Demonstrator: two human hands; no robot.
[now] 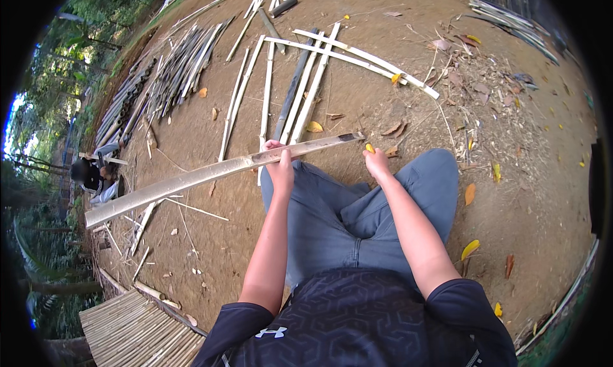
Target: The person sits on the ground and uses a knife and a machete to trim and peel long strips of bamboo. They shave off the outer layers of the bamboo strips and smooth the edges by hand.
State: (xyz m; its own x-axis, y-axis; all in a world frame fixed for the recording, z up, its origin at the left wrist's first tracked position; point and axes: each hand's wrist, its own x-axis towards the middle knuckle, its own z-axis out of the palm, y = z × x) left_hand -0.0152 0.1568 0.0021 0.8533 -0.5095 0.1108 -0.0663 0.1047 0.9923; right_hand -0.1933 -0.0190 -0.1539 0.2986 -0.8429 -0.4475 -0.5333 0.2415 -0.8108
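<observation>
head view is showing the left hand (280, 168) gripping a long split bamboo strip (185, 179), shallowly channelled and dark at its right end, stretching over the dirt ground (211, 265) toward its left edge. the right hand (378, 164) is clenching a small yellow object (370, 148), too small to identify, just beside that dark end. pale slats (313, 92) are lying beyond, a ribbed cane panel (137, 328) is resting at the ground's near left corner, and a white emblem (271, 332) is marking the geometric-textured dark shirt (351, 322).

Brown dirt ground (223, 255), green trees (76, 54) (leftward)
</observation>
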